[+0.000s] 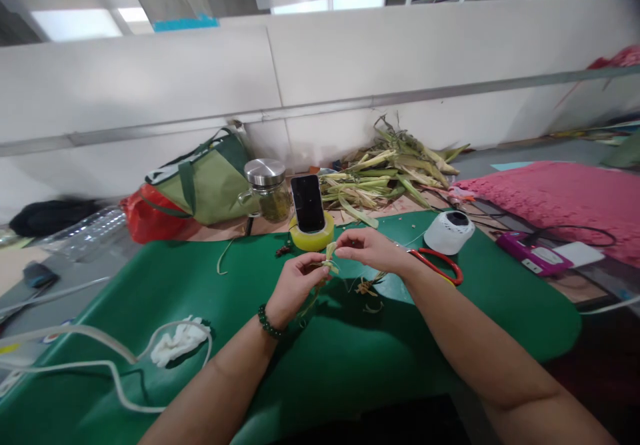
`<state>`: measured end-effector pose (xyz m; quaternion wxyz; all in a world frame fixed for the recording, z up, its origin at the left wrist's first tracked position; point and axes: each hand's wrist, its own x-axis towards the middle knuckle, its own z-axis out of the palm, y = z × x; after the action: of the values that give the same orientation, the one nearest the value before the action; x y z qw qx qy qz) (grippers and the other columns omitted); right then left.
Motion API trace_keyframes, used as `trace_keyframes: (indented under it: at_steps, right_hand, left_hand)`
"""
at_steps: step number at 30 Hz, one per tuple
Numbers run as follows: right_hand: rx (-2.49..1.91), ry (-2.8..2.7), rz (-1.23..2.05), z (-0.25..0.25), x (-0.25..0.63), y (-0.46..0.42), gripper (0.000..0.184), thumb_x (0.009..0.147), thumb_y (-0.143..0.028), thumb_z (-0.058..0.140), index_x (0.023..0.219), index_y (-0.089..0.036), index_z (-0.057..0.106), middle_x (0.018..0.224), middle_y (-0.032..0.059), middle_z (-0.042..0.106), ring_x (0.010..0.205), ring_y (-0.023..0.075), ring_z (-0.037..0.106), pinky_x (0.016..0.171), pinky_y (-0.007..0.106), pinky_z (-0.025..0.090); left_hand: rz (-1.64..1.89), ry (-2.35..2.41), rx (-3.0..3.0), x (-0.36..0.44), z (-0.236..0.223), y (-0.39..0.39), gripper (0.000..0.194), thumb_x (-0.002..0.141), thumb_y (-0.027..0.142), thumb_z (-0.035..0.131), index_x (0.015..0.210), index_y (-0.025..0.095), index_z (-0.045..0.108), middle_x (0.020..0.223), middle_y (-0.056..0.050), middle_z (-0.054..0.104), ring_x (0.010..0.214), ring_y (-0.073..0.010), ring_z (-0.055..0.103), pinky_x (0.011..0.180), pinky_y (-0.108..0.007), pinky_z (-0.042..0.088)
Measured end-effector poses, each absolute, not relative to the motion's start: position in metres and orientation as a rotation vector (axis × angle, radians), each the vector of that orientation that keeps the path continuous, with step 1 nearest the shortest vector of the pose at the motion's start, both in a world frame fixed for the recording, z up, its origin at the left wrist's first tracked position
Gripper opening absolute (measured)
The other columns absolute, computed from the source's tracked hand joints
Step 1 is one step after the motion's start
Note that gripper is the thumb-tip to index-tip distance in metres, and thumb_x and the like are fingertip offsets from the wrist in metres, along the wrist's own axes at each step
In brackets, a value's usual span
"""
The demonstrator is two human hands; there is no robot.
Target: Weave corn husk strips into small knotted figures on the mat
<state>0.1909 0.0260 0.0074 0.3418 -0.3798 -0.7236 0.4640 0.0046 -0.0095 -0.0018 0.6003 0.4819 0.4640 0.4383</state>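
Observation:
My left hand [296,286], with a dark green bead bracelet [270,322] at its wrist, pinches a small piece of corn husk [330,257] above the table. Thin strands hang below those fingers. Close on the other side, my right hand [367,248] has its fingers curled together at the husk's edge; what they grip is too small to make out. Beneath the right hand lie a small tan husk piece [367,288] and loose scraps. Red-handled scissors [440,262] rest by the right forearm, partly hidden by it. Beside them stands a white spool of thread [449,232].
A phone [308,203] leans upright on a yellow tape roll [313,235]. Behind are a glass mug [270,195], a green bag [215,185] and a corn husk pile [395,165]. Crumpled tissue [181,342] and white cables [117,372] lie left; a purple power strip [534,253] is right.

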Motion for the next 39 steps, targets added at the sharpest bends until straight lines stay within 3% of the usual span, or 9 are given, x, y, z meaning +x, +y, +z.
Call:
trace_keyframes:
  at_steps: [9,16,26,28,31,33,36,39]
  right_hand:
    - [-0.908,-1.845,1.182,0.005,0.176,0.017,0.026,0.077,-0.04,0.063,0.073,-0.015,0.063,0.059,-0.0032,0.05,0.052,0.0076,0.039,0.049,0.021,0.031]
    - [-0.905,-1.833,1.254,0.008,0.177,0.015,0.023,0.077,-0.037,0.06,0.072,-0.015,0.063,0.057,-0.0024,0.054,0.047,0.0073,0.045,0.045,0.02,0.036]
    - [-0.972,-1.768,1.273,0.002,0.175,0.017,0.025,0.074,-0.038,0.063,0.068,-0.014,0.062,0.054,-0.0027,0.054,0.042,0.0058,0.043,0.042,0.02,0.033]
    - [-1.0,-1.751,1.314,0.0,0.176,0.02,0.027,0.075,-0.041,0.064,0.074,-0.014,0.06,0.058,-0.0031,0.055,0.042,0.005,0.042,0.041,0.019,0.033]
    - [-1.028,-1.802,1.532,0.0,0.179,0.022,0.038,0.073,-0.043,0.067,0.099,-0.016,0.056,0.072,-0.002,0.061,0.043,0.0057,0.046,0.042,0.02,0.036]
    - [-1.055,-1.907,1.634,0.0,0.18,0.023,0.048,0.071,-0.041,0.07,0.109,-0.017,0.053,0.069,-0.0028,0.061,0.044,0.0072,0.046,0.042,0.02,0.036]
    - [-1.099,-1.967,1.365,0.0,0.181,0.022,0.038,0.07,-0.04,0.071,0.095,-0.016,0.055,0.053,-0.0073,0.05,0.044,0.0078,0.041,0.043,0.02,0.03]
    - [-1.033,-1.916,0.909,-0.001,0.179,0.017,0.025,0.075,-0.039,0.066,0.079,-0.018,0.054,0.053,-0.0061,0.046,0.048,0.0081,0.04,0.046,0.021,0.03]
  left_hand:
    - [0.98,1.094,1.098,0.009,-0.006,-0.01,0.029,0.059,0.036,0.079,0.077,0.014,0.071,0.066,-0.001,0.064,0.058,-0.0099,0.055,0.051,-0.019,0.042]
    - [0.991,0.984,0.975,0.013,-0.011,-0.011,0.021,0.057,0.029,0.076,0.069,0.015,0.066,0.061,0.002,0.061,0.052,-0.0099,0.057,0.06,-0.026,0.052]
    - [0.964,1.002,0.933,0.016,-0.012,-0.011,0.02,0.055,0.025,0.075,0.062,0.016,0.059,0.051,0.005,0.055,0.047,-0.0124,0.061,0.051,-0.022,0.046]
    - [0.977,1.001,0.935,0.016,-0.012,-0.01,0.025,0.055,0.029,0.077,0.066,0.015,0.059,0.052,0.005,0.057,0.047,-0.012,0.061,0.05,-0.022,0.046]
    - [1.049,0.961,0.919,0.012,-0.011,-0.007,0.033,0.053,0.032,0.081,0.071,0.014,0.062,0.058,0.002,0.063,0.049,-0.0102,0.06,0.053,-0.022,0.047]
    - [1.112,0.936,0.922,0.008,-0.009,-0.005,0.036,0.05,0.032,0.083,0.073,0.013,0.063,0.06,0.0,0.066,0.053,-0.0108,0.061,0.056,-0.023,0.048]
    - [1.192,0.977,0.963,0.004,-0.008,-0.004,0.034,0.05,0.029,0.084,0.074,0.013,0.065,0.059,-0.002,0.068,0.058,-0.0134,0.064,0.059,-0.024,0.049]
    - [1.215,1.046,1.011,0.005,-0.009,-0.003,0.03,0.05,0.025,0.083,0.073,0.014,0.067,0.058,-0.002,0.068,0.057,-0.015,0.065,0.057,-0.024,0.049]
